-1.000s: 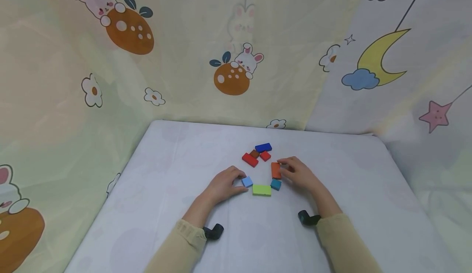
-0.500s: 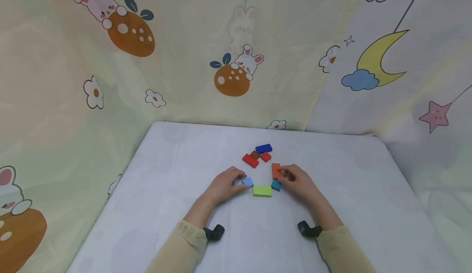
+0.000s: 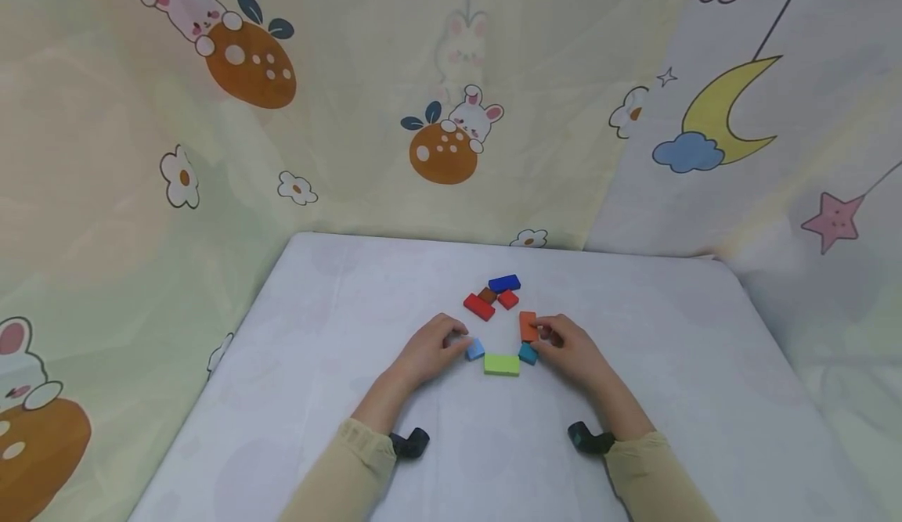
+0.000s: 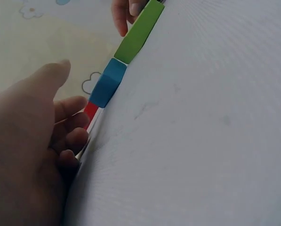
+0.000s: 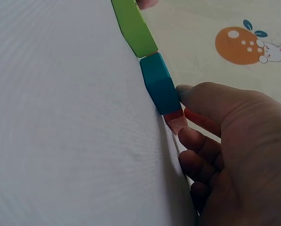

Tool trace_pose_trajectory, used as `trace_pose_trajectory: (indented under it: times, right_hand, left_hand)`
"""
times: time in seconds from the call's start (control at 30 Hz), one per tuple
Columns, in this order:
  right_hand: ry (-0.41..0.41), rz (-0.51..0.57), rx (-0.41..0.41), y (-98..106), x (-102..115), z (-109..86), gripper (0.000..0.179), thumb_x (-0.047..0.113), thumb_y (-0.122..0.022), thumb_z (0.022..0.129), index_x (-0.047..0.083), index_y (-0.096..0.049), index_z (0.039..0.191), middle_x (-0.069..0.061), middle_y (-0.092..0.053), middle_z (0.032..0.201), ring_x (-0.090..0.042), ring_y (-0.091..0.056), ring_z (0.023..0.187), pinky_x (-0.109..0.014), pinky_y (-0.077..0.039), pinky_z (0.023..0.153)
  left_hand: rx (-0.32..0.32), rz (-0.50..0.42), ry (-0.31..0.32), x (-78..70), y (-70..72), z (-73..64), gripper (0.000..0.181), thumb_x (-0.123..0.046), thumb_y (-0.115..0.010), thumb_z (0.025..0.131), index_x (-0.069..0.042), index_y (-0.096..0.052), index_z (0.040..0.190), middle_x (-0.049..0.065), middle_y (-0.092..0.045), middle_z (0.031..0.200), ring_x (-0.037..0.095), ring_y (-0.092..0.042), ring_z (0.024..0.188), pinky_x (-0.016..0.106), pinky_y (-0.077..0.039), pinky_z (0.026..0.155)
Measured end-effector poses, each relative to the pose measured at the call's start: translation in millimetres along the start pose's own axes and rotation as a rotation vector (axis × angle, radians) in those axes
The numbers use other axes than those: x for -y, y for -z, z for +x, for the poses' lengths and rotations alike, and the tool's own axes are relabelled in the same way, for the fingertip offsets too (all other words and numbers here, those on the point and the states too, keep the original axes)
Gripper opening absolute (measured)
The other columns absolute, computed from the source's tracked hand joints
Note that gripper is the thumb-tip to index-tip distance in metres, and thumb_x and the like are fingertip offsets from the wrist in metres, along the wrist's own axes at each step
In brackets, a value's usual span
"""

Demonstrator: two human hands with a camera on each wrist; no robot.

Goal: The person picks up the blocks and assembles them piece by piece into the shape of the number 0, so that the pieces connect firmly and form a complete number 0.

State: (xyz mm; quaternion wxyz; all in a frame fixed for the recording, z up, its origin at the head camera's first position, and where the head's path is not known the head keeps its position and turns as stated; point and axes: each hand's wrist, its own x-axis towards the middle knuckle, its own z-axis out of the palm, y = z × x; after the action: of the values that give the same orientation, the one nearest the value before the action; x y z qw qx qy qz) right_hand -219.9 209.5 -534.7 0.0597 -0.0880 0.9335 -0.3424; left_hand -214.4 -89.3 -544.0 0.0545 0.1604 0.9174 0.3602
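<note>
My left hand [image 3: 430, 350] is beside the light blue block [image 3: 476, 349], its thumb overlapping the block's upper left in the head view. In the left wrist view the thumb stands apart from that blue block [image 4: 108, 84], with the other fingers loosely bent. My right hand [image 3: 572, 347] has a fingertip at the right edge of the orange block [image 3: 527, 328] and its thumb at the teal block [image 3: 528, 354]. From the right wrist, the thumb tip meets the teal block's [image 5: 160, 84] edge. A lime green block [image 3: 501, 365] lies between the light blue and teal blocks.
Beyond the hands lie a long red block [image 3: 479, 307], a brown block [image 3: 487, 295], a small red block [image 3: 508, 299] and a dark blue block [image 3: 504, 282]. All rest on the white-covered table [image 3: 352, 295]. A patterned cloth [image 3: 352, 115] hangs behind.
The left thumb has moved up from the light blue block's lower side, and that block sits slightly turned towards the green one. Earlier, the right hand moved slightly nearer the orange and teal blocks.
</note>
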Motion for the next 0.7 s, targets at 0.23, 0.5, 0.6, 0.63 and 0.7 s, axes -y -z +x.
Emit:
trace_pose_trajectory:
  times: [0.23,0.5,0.6,0.63,0.7]
  right_hand:
    - [0.005,-0.003,-0.008,-1.6,-1.8,0.5,0.043,0.032,-0.071,0.091,0.023,-0.060,0.131,0.000,-0.060,0.109,-0.019,-0.053,0.098,-0.035,-0.051,0.087]
    - [0.002,-0.002,-0.003,-1.0,-3.9,-0.2,0.043,0.030,-0.071,0.091,0.023,-0.059,0.132,-0.001,-0.059,0.110,-0.020,-0.054,0.099,-0.037,-0.051,0.089]
    - [0.001,0.000,-0.001,-0.9,-3.7,-0.4,0.044,0.031,-0.071,0.091,0.023,-0.059,0.132,0.000,-0.059,0.111,-0.020,-0.054,0.100,-0.038,-0.052,0.089]
    - [0.002,0.000,-0.002,-0.9,-3.5,-0.3,0.044,0.031,-0.071,0.091,0.023,-0.059,0.132,0.000,-0.059,0.111,-0.020,-0.054,0.100,-0.038,-0.052,0.089]
    - [0.002,0.003,0.000,-1.3,-3.0,-0.1,0.044,0.032,-0.071,0.090,0.024,-0.059,0.132,0.000,-0.059,0.111,-0.020,-0.054,0.100,-0.038,-0.052,0.089]
  left_hand:
    - [0.024,-0.031,0.127,-7.4,9.5,13.8,0.051,-0.062,-0.054,0.093,-0.023,-0.061,0.126,-0.005,-0.058,0.116,0.013,-0.054,0.096,0.030,-0.051,0.088]
    - [0.010,0.071,0.208,-22.3,17.2,44.9,0.066,-0.062,-0.061,0.089,-0.019,-0.053,0.139,0.004,-0.051,0.138,0.023,-0.048,0.128,0.043,-0.049,0.104]
    - [0.004,0.141,0.247,-27.4,13.7,55.9,0.074,-0.064,-0.064,0.085,-0.017,-0.052,0.140,0.007,-0.052,0.137,0.025,-0.048,0.126,0.043,-0.050,0.102]
    - [0.002,0.164,0.259,-29.5,12.3,58.3,0.076,-0.065,-0.065,0.084,-0.015,-0.052,0.140,0.008,-0.053,0.135,0.025,-0.049,0.124,0.043,-0.050,0.101]
    - [-0.004,0.216,0.288,-33.4,8.6,61.5,0.080,-0.067,-0.066,0.082,-0.013,-0.053,0.139,0.009,-0.055,0.130,0.025,-0.051,0.119,0.043,-0.051,0.098]
